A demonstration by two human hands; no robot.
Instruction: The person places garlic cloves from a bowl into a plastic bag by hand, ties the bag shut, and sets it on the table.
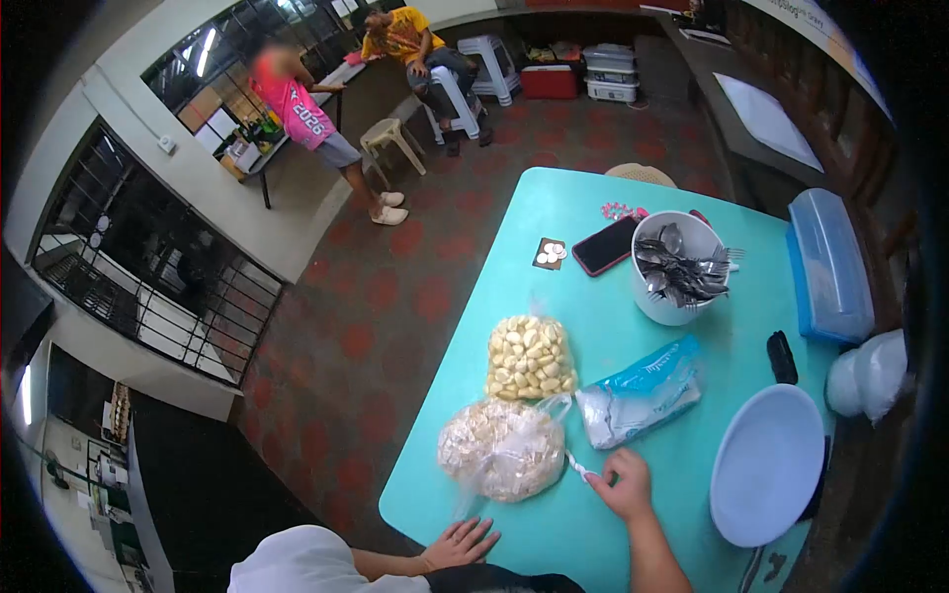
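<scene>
My left hand lies on the turquoise table with its fingers spread, holding nothing. My right hand pinches the end of a short white twisted strip; whether it is tissue or plastic I cannot tell. Left of the strip sits a clear plastic bag of pale, flaky pieces. Just beyond it is a clear bag of peeled garlic cloves. A blue-and-white plastic pack, which looks like tissues, lies beyond my right hand.
A white bucket of spoons and forks, a phone and coins stand farther back. To the right are a pale oval basin and a blue lidded box. Two people are across the room near stools.
</scene>
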